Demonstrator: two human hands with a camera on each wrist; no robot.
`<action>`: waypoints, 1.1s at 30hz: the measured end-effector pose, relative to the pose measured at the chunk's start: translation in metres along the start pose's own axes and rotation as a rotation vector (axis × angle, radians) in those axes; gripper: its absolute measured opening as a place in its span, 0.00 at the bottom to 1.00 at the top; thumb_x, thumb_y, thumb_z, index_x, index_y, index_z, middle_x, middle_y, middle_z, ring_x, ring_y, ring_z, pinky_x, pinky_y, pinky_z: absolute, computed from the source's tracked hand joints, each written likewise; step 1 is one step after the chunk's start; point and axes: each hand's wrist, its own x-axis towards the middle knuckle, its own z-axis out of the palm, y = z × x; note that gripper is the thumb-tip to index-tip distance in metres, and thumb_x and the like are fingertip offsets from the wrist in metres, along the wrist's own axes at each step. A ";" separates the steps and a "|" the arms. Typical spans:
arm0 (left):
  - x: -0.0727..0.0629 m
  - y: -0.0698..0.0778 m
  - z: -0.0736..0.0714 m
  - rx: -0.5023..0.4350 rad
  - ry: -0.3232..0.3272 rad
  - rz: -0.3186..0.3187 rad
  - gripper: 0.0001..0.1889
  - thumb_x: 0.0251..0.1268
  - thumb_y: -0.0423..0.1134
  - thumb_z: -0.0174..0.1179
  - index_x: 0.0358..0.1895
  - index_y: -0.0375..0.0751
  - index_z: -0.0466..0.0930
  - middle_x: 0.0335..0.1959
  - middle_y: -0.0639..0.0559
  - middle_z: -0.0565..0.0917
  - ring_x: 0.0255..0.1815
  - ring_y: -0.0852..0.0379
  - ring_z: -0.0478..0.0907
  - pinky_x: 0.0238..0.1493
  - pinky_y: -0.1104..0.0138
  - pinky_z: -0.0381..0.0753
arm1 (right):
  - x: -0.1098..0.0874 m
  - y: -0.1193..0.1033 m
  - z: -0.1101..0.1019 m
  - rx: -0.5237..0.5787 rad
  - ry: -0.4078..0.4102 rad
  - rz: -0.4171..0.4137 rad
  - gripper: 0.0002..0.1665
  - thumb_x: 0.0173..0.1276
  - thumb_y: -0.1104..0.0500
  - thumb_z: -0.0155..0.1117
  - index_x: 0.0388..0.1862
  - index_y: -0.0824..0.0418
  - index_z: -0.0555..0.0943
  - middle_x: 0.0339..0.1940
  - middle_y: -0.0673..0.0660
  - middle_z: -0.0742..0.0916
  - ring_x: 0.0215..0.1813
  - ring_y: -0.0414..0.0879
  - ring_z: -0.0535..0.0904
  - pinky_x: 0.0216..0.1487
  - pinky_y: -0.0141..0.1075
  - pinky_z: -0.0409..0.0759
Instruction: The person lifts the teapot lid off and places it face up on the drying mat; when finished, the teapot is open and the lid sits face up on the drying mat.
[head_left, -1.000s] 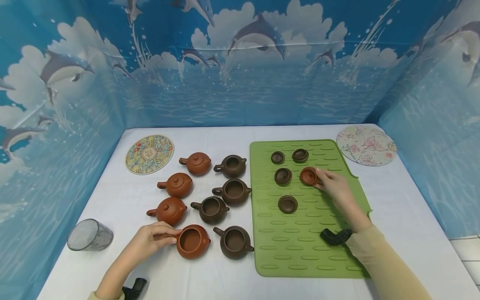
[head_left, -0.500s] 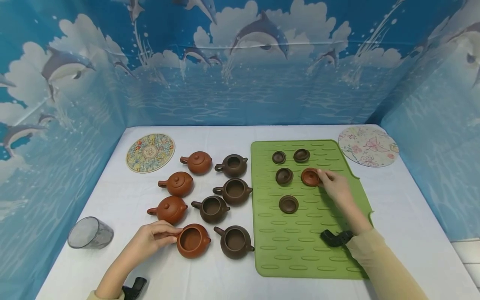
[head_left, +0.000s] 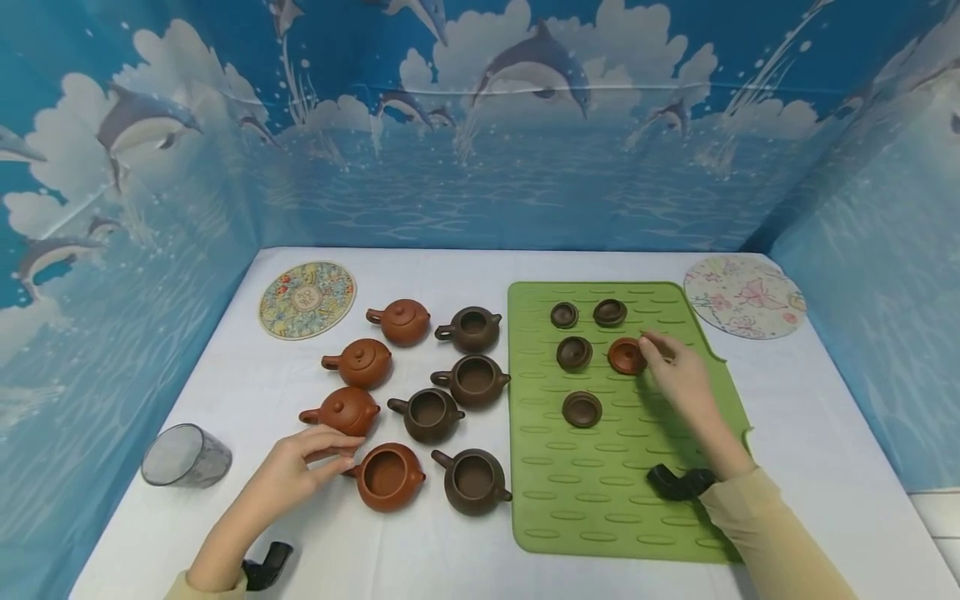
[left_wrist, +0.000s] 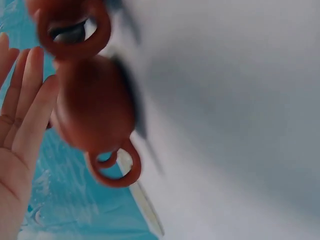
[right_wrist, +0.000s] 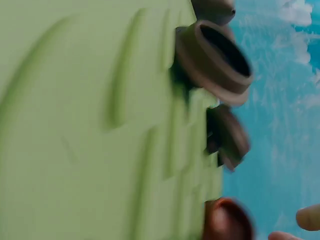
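Note:
My left hand (head_left: 296, 471) is beside the handle of a lidless reddish-brown teapot (head_left: 387, 477). In the left wrist view its fingers are straight, apart from the blurred reddish-brown teapots (left_wrist: 95, 102). On the green mat (head_left: 555, 508) lies a reddish-brown teapot lid (head_left: 626, 356), underside up. My right hand (head_left: 678, 379) hovers at its right edge; the right wrist view shows fingertips (right_wrist: 307, 217) clear of the lid. Several dark brown lids (head_left: 582, 409) lie on the mat too. Lidless dark brown teapots (head_left: 474, 482) stand in a column left of the mat.
Three lidded reddish-brown teapots (head_left: 350, 411) stand left of the dark ones. A clear glass (head_left: 187, 456) is at the far left. Round patterned mats lie at the back left (head_left: 307, 300) and back right (head_left: 745, 297). A dolphin-print curtain (head_left: 510, 183) surrounds the table.
My right hand has laid the reddish-brown lid on the mat and let it go. My left hand has released the teapot's handle. The view has shifted slightly.

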 end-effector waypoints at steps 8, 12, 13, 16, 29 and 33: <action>0.015 -0.004 -0.026 0.069 0.199 0.051 0.13 0.57 0.31 0.70 0.47 0.45 0.88 0.43 0.55 0.86 0.48 0.76 0.77 0.47 0.72 0.84 | -0.013 -0.068 0.012 0.031 -0.075 -0.164 0.26 0.79 0.48 0.49 0.67 0.60 0.75 0.69 0.66 0.76 0.62 0.65 0.75 0.51 0.54 0.79; 0.024 -0.011 -0.035 0.080 0.209 0.002 0.12 0.61 0.32 0.68 0.48 0.44 0.87 0.46 0.50 0.86 0.51 0.68 0.77 0.50 0.58 0.85 | -0.014 -0.108 0.036 0.096 -0.197 -0.246 0.22 0.78 0.49 0.53 0.64 0.57 0.78 0.64 0.61 0.81 0.63 0.60 0.77 0.58 0.54 0.77; 0.026 -0.014 -0.036 0.088 0.205 -0.009 0.12 0.61 0.32 0.67 0.48 0.43 0.87 0.47 0.49 0.85 0.52 0.66 0.77 0.51 0.54 0.84 | -0.015 -0.118 0.043 0.111 -0.225 -0.266 0.21 0.77 0.50 0.54 0.63 0.57 0.79 0.63 0.60 0.82 0.64 0.59 0.77 0.63 0.55 0.74; 0.031 -0.024 -0.038 0.075 0.171 -0.044 0.13 0.63 0.32 0.66 0.50 0.41 0.86 0.49 0.47 0.85 0.54 0.63 0.77 0.54 0.52 0.82 | -0.016 -0.146 0.065 0.161 -0.303 -0.347 0.18 0.75 0.53 0.57 0.59 0.58 0.81 0.59 0.58 0.84 0.63 0.56 0.78 0.67 0.53 0.73; 0.037 -0.049 -0.033 -0.064 0.018 -0.180 0.14 0.65 0.31 0.63 0.53 0.36 0.84 0.53 0.40 0.83 0.56 0.41 0.80 0.53 0.62 0.84 | -0.030 -0.225 0.173 0.079 -0.618 -0.481 0.14 0.71 0.54 0.64 0.53 0.54 0.85 0.52 0.50 0.88 0.55 0.45 0.82 0.55 0.36 0.80; 0.036 -0.052 -0.036 -0.062 0.004 -0.177 0.14 0.65 0.33 0.64 0.53 0.37 0.84 0.52 0.40 0.84 0.56 0.42 0.80 0.54 0.60 0.83 | -0.031 -0.235 0.198 0.015 -0.654 -0.507 0.14 0.70 0.53 0.66 0.52 0.52 0.85 0.52 0.48 0.88 0.53 0.41 0.82 0.48 0.27 0.78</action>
